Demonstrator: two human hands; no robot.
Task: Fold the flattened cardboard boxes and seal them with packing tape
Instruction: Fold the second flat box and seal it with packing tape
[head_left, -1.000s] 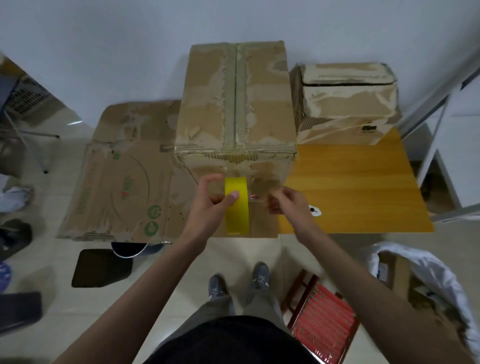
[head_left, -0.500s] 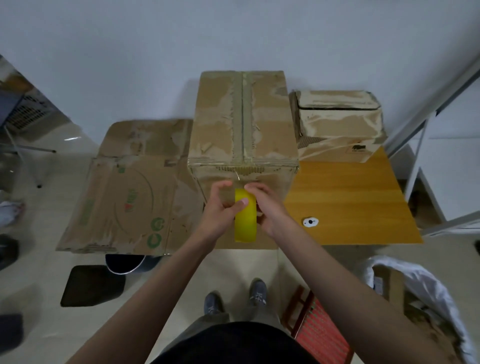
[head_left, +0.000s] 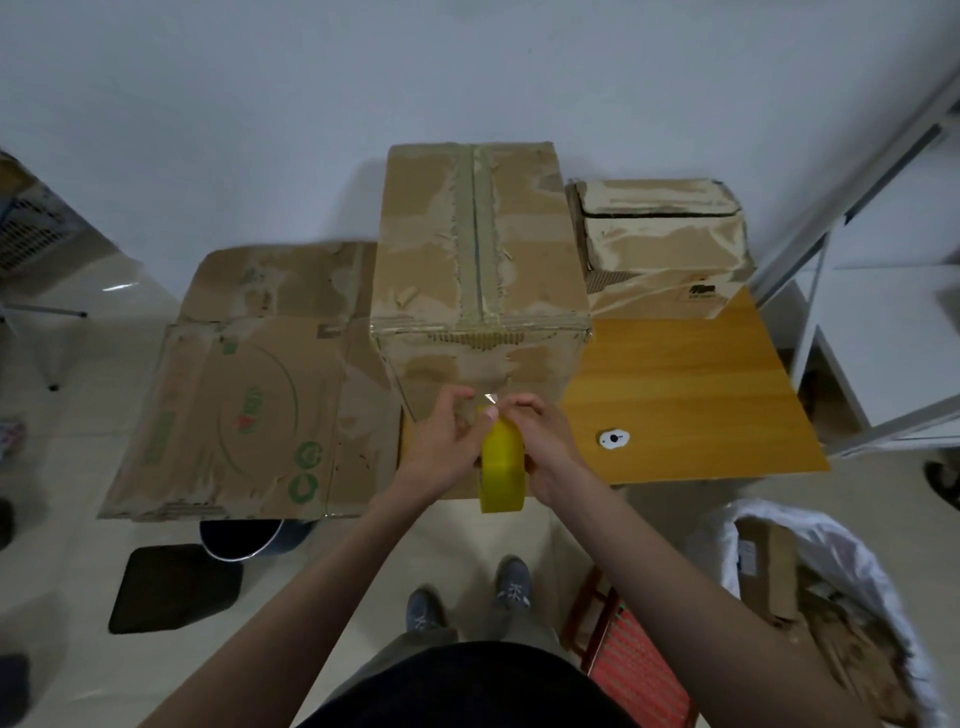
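Yellow tape roll (head_left: 501, 467): standing on edge at the near edge of the bench (head_left: 691, 395), just in front of the big box, between both hands.
Left hand (head_left: 447, 447): curling its fingers round the left side of the roll, thumb lying on top.
Right hand (head_left: 545, 441): holding the right side of the roll, fingertips pinching near a shiny bit of tape at the top.
Big box (head_left: 478, 270): sitting folded on the bench, tape running down its middle.
Small box (head_left: 660, 244): sitting just right of the big box.
Flat cardboard (head_left: 249, 395): lying to the left of the big box.
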